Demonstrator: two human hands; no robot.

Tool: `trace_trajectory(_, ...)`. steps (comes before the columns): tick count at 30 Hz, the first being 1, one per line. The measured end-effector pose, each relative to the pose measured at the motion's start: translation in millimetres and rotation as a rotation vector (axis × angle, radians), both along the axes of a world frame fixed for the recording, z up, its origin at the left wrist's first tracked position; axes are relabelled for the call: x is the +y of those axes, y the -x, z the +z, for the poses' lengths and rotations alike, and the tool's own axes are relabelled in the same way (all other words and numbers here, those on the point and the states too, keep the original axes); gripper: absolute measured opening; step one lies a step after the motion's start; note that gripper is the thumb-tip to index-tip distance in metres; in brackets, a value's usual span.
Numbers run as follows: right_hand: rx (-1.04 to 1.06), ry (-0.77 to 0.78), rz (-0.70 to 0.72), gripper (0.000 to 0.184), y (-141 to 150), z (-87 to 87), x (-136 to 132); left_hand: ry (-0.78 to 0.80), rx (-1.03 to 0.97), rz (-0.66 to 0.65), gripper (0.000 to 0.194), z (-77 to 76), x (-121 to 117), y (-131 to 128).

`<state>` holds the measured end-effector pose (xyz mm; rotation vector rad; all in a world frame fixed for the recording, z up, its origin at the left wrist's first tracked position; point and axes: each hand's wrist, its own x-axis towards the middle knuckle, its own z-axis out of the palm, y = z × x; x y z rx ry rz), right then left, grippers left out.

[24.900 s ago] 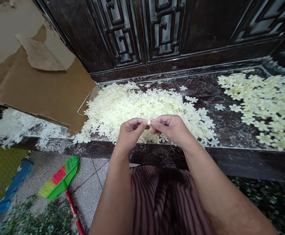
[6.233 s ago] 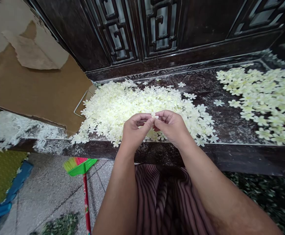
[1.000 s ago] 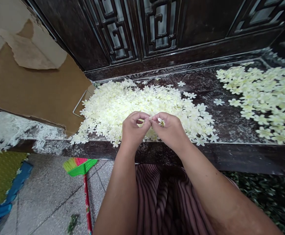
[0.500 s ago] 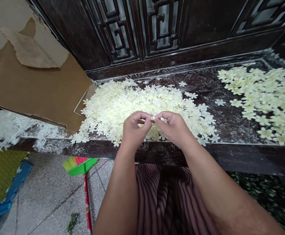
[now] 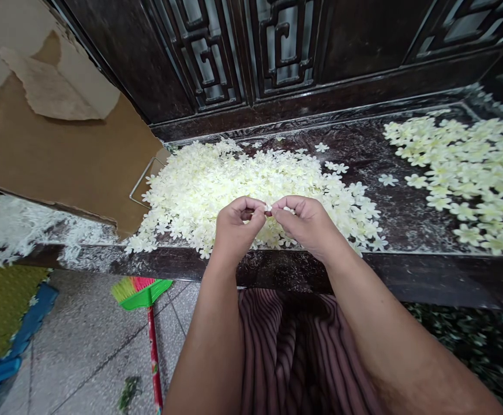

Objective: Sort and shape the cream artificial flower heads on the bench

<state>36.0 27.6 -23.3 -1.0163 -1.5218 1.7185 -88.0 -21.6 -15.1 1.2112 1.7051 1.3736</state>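
Observation:
My left hand (image 5: 234, 227) and my right hand (image 5: 306, 223) meet fingertip to fingertip over a dark wooden ledge (image 5: 407, 271). Both are closed in a pinch on one small cream flower piece (image 5: 269, 207) held between them. A little more cream shows inside my right fingers; I cannot make out what it is. Just behind the hands lies a big heap of small cream-white fabric flowers (image 5: 234, 178). A second, looser spread of larger cream flowers (image 5: 468, 167) covers the ledge at the right.
A torn cardboard sheet (image 5: 61, 150) leans at the left, with a wire handle (image 5: 141, 184) at its edge. White shreds (image 5: 26, 225) lie below it. On the tiled floor stand a green broom (image 5: 145, 300) and a blue-edged mat (image 5: 0, 311). Carved dark doors (image 5: 277, 46) rise behind.
Over the last second the hands stay together above the heap, fingers shifting slightly on the small flower piece. The cream bit showing in my right fingers is now more hidden.

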Motion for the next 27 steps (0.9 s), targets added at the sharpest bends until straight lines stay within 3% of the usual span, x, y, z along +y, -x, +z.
trace_trajectory(27,-0.026,-0.025,-0.025,0.016,-0.5,3.3,2.9,-0.031,0.002,-0.024,0.004,-0.7,-0.8,0.3)
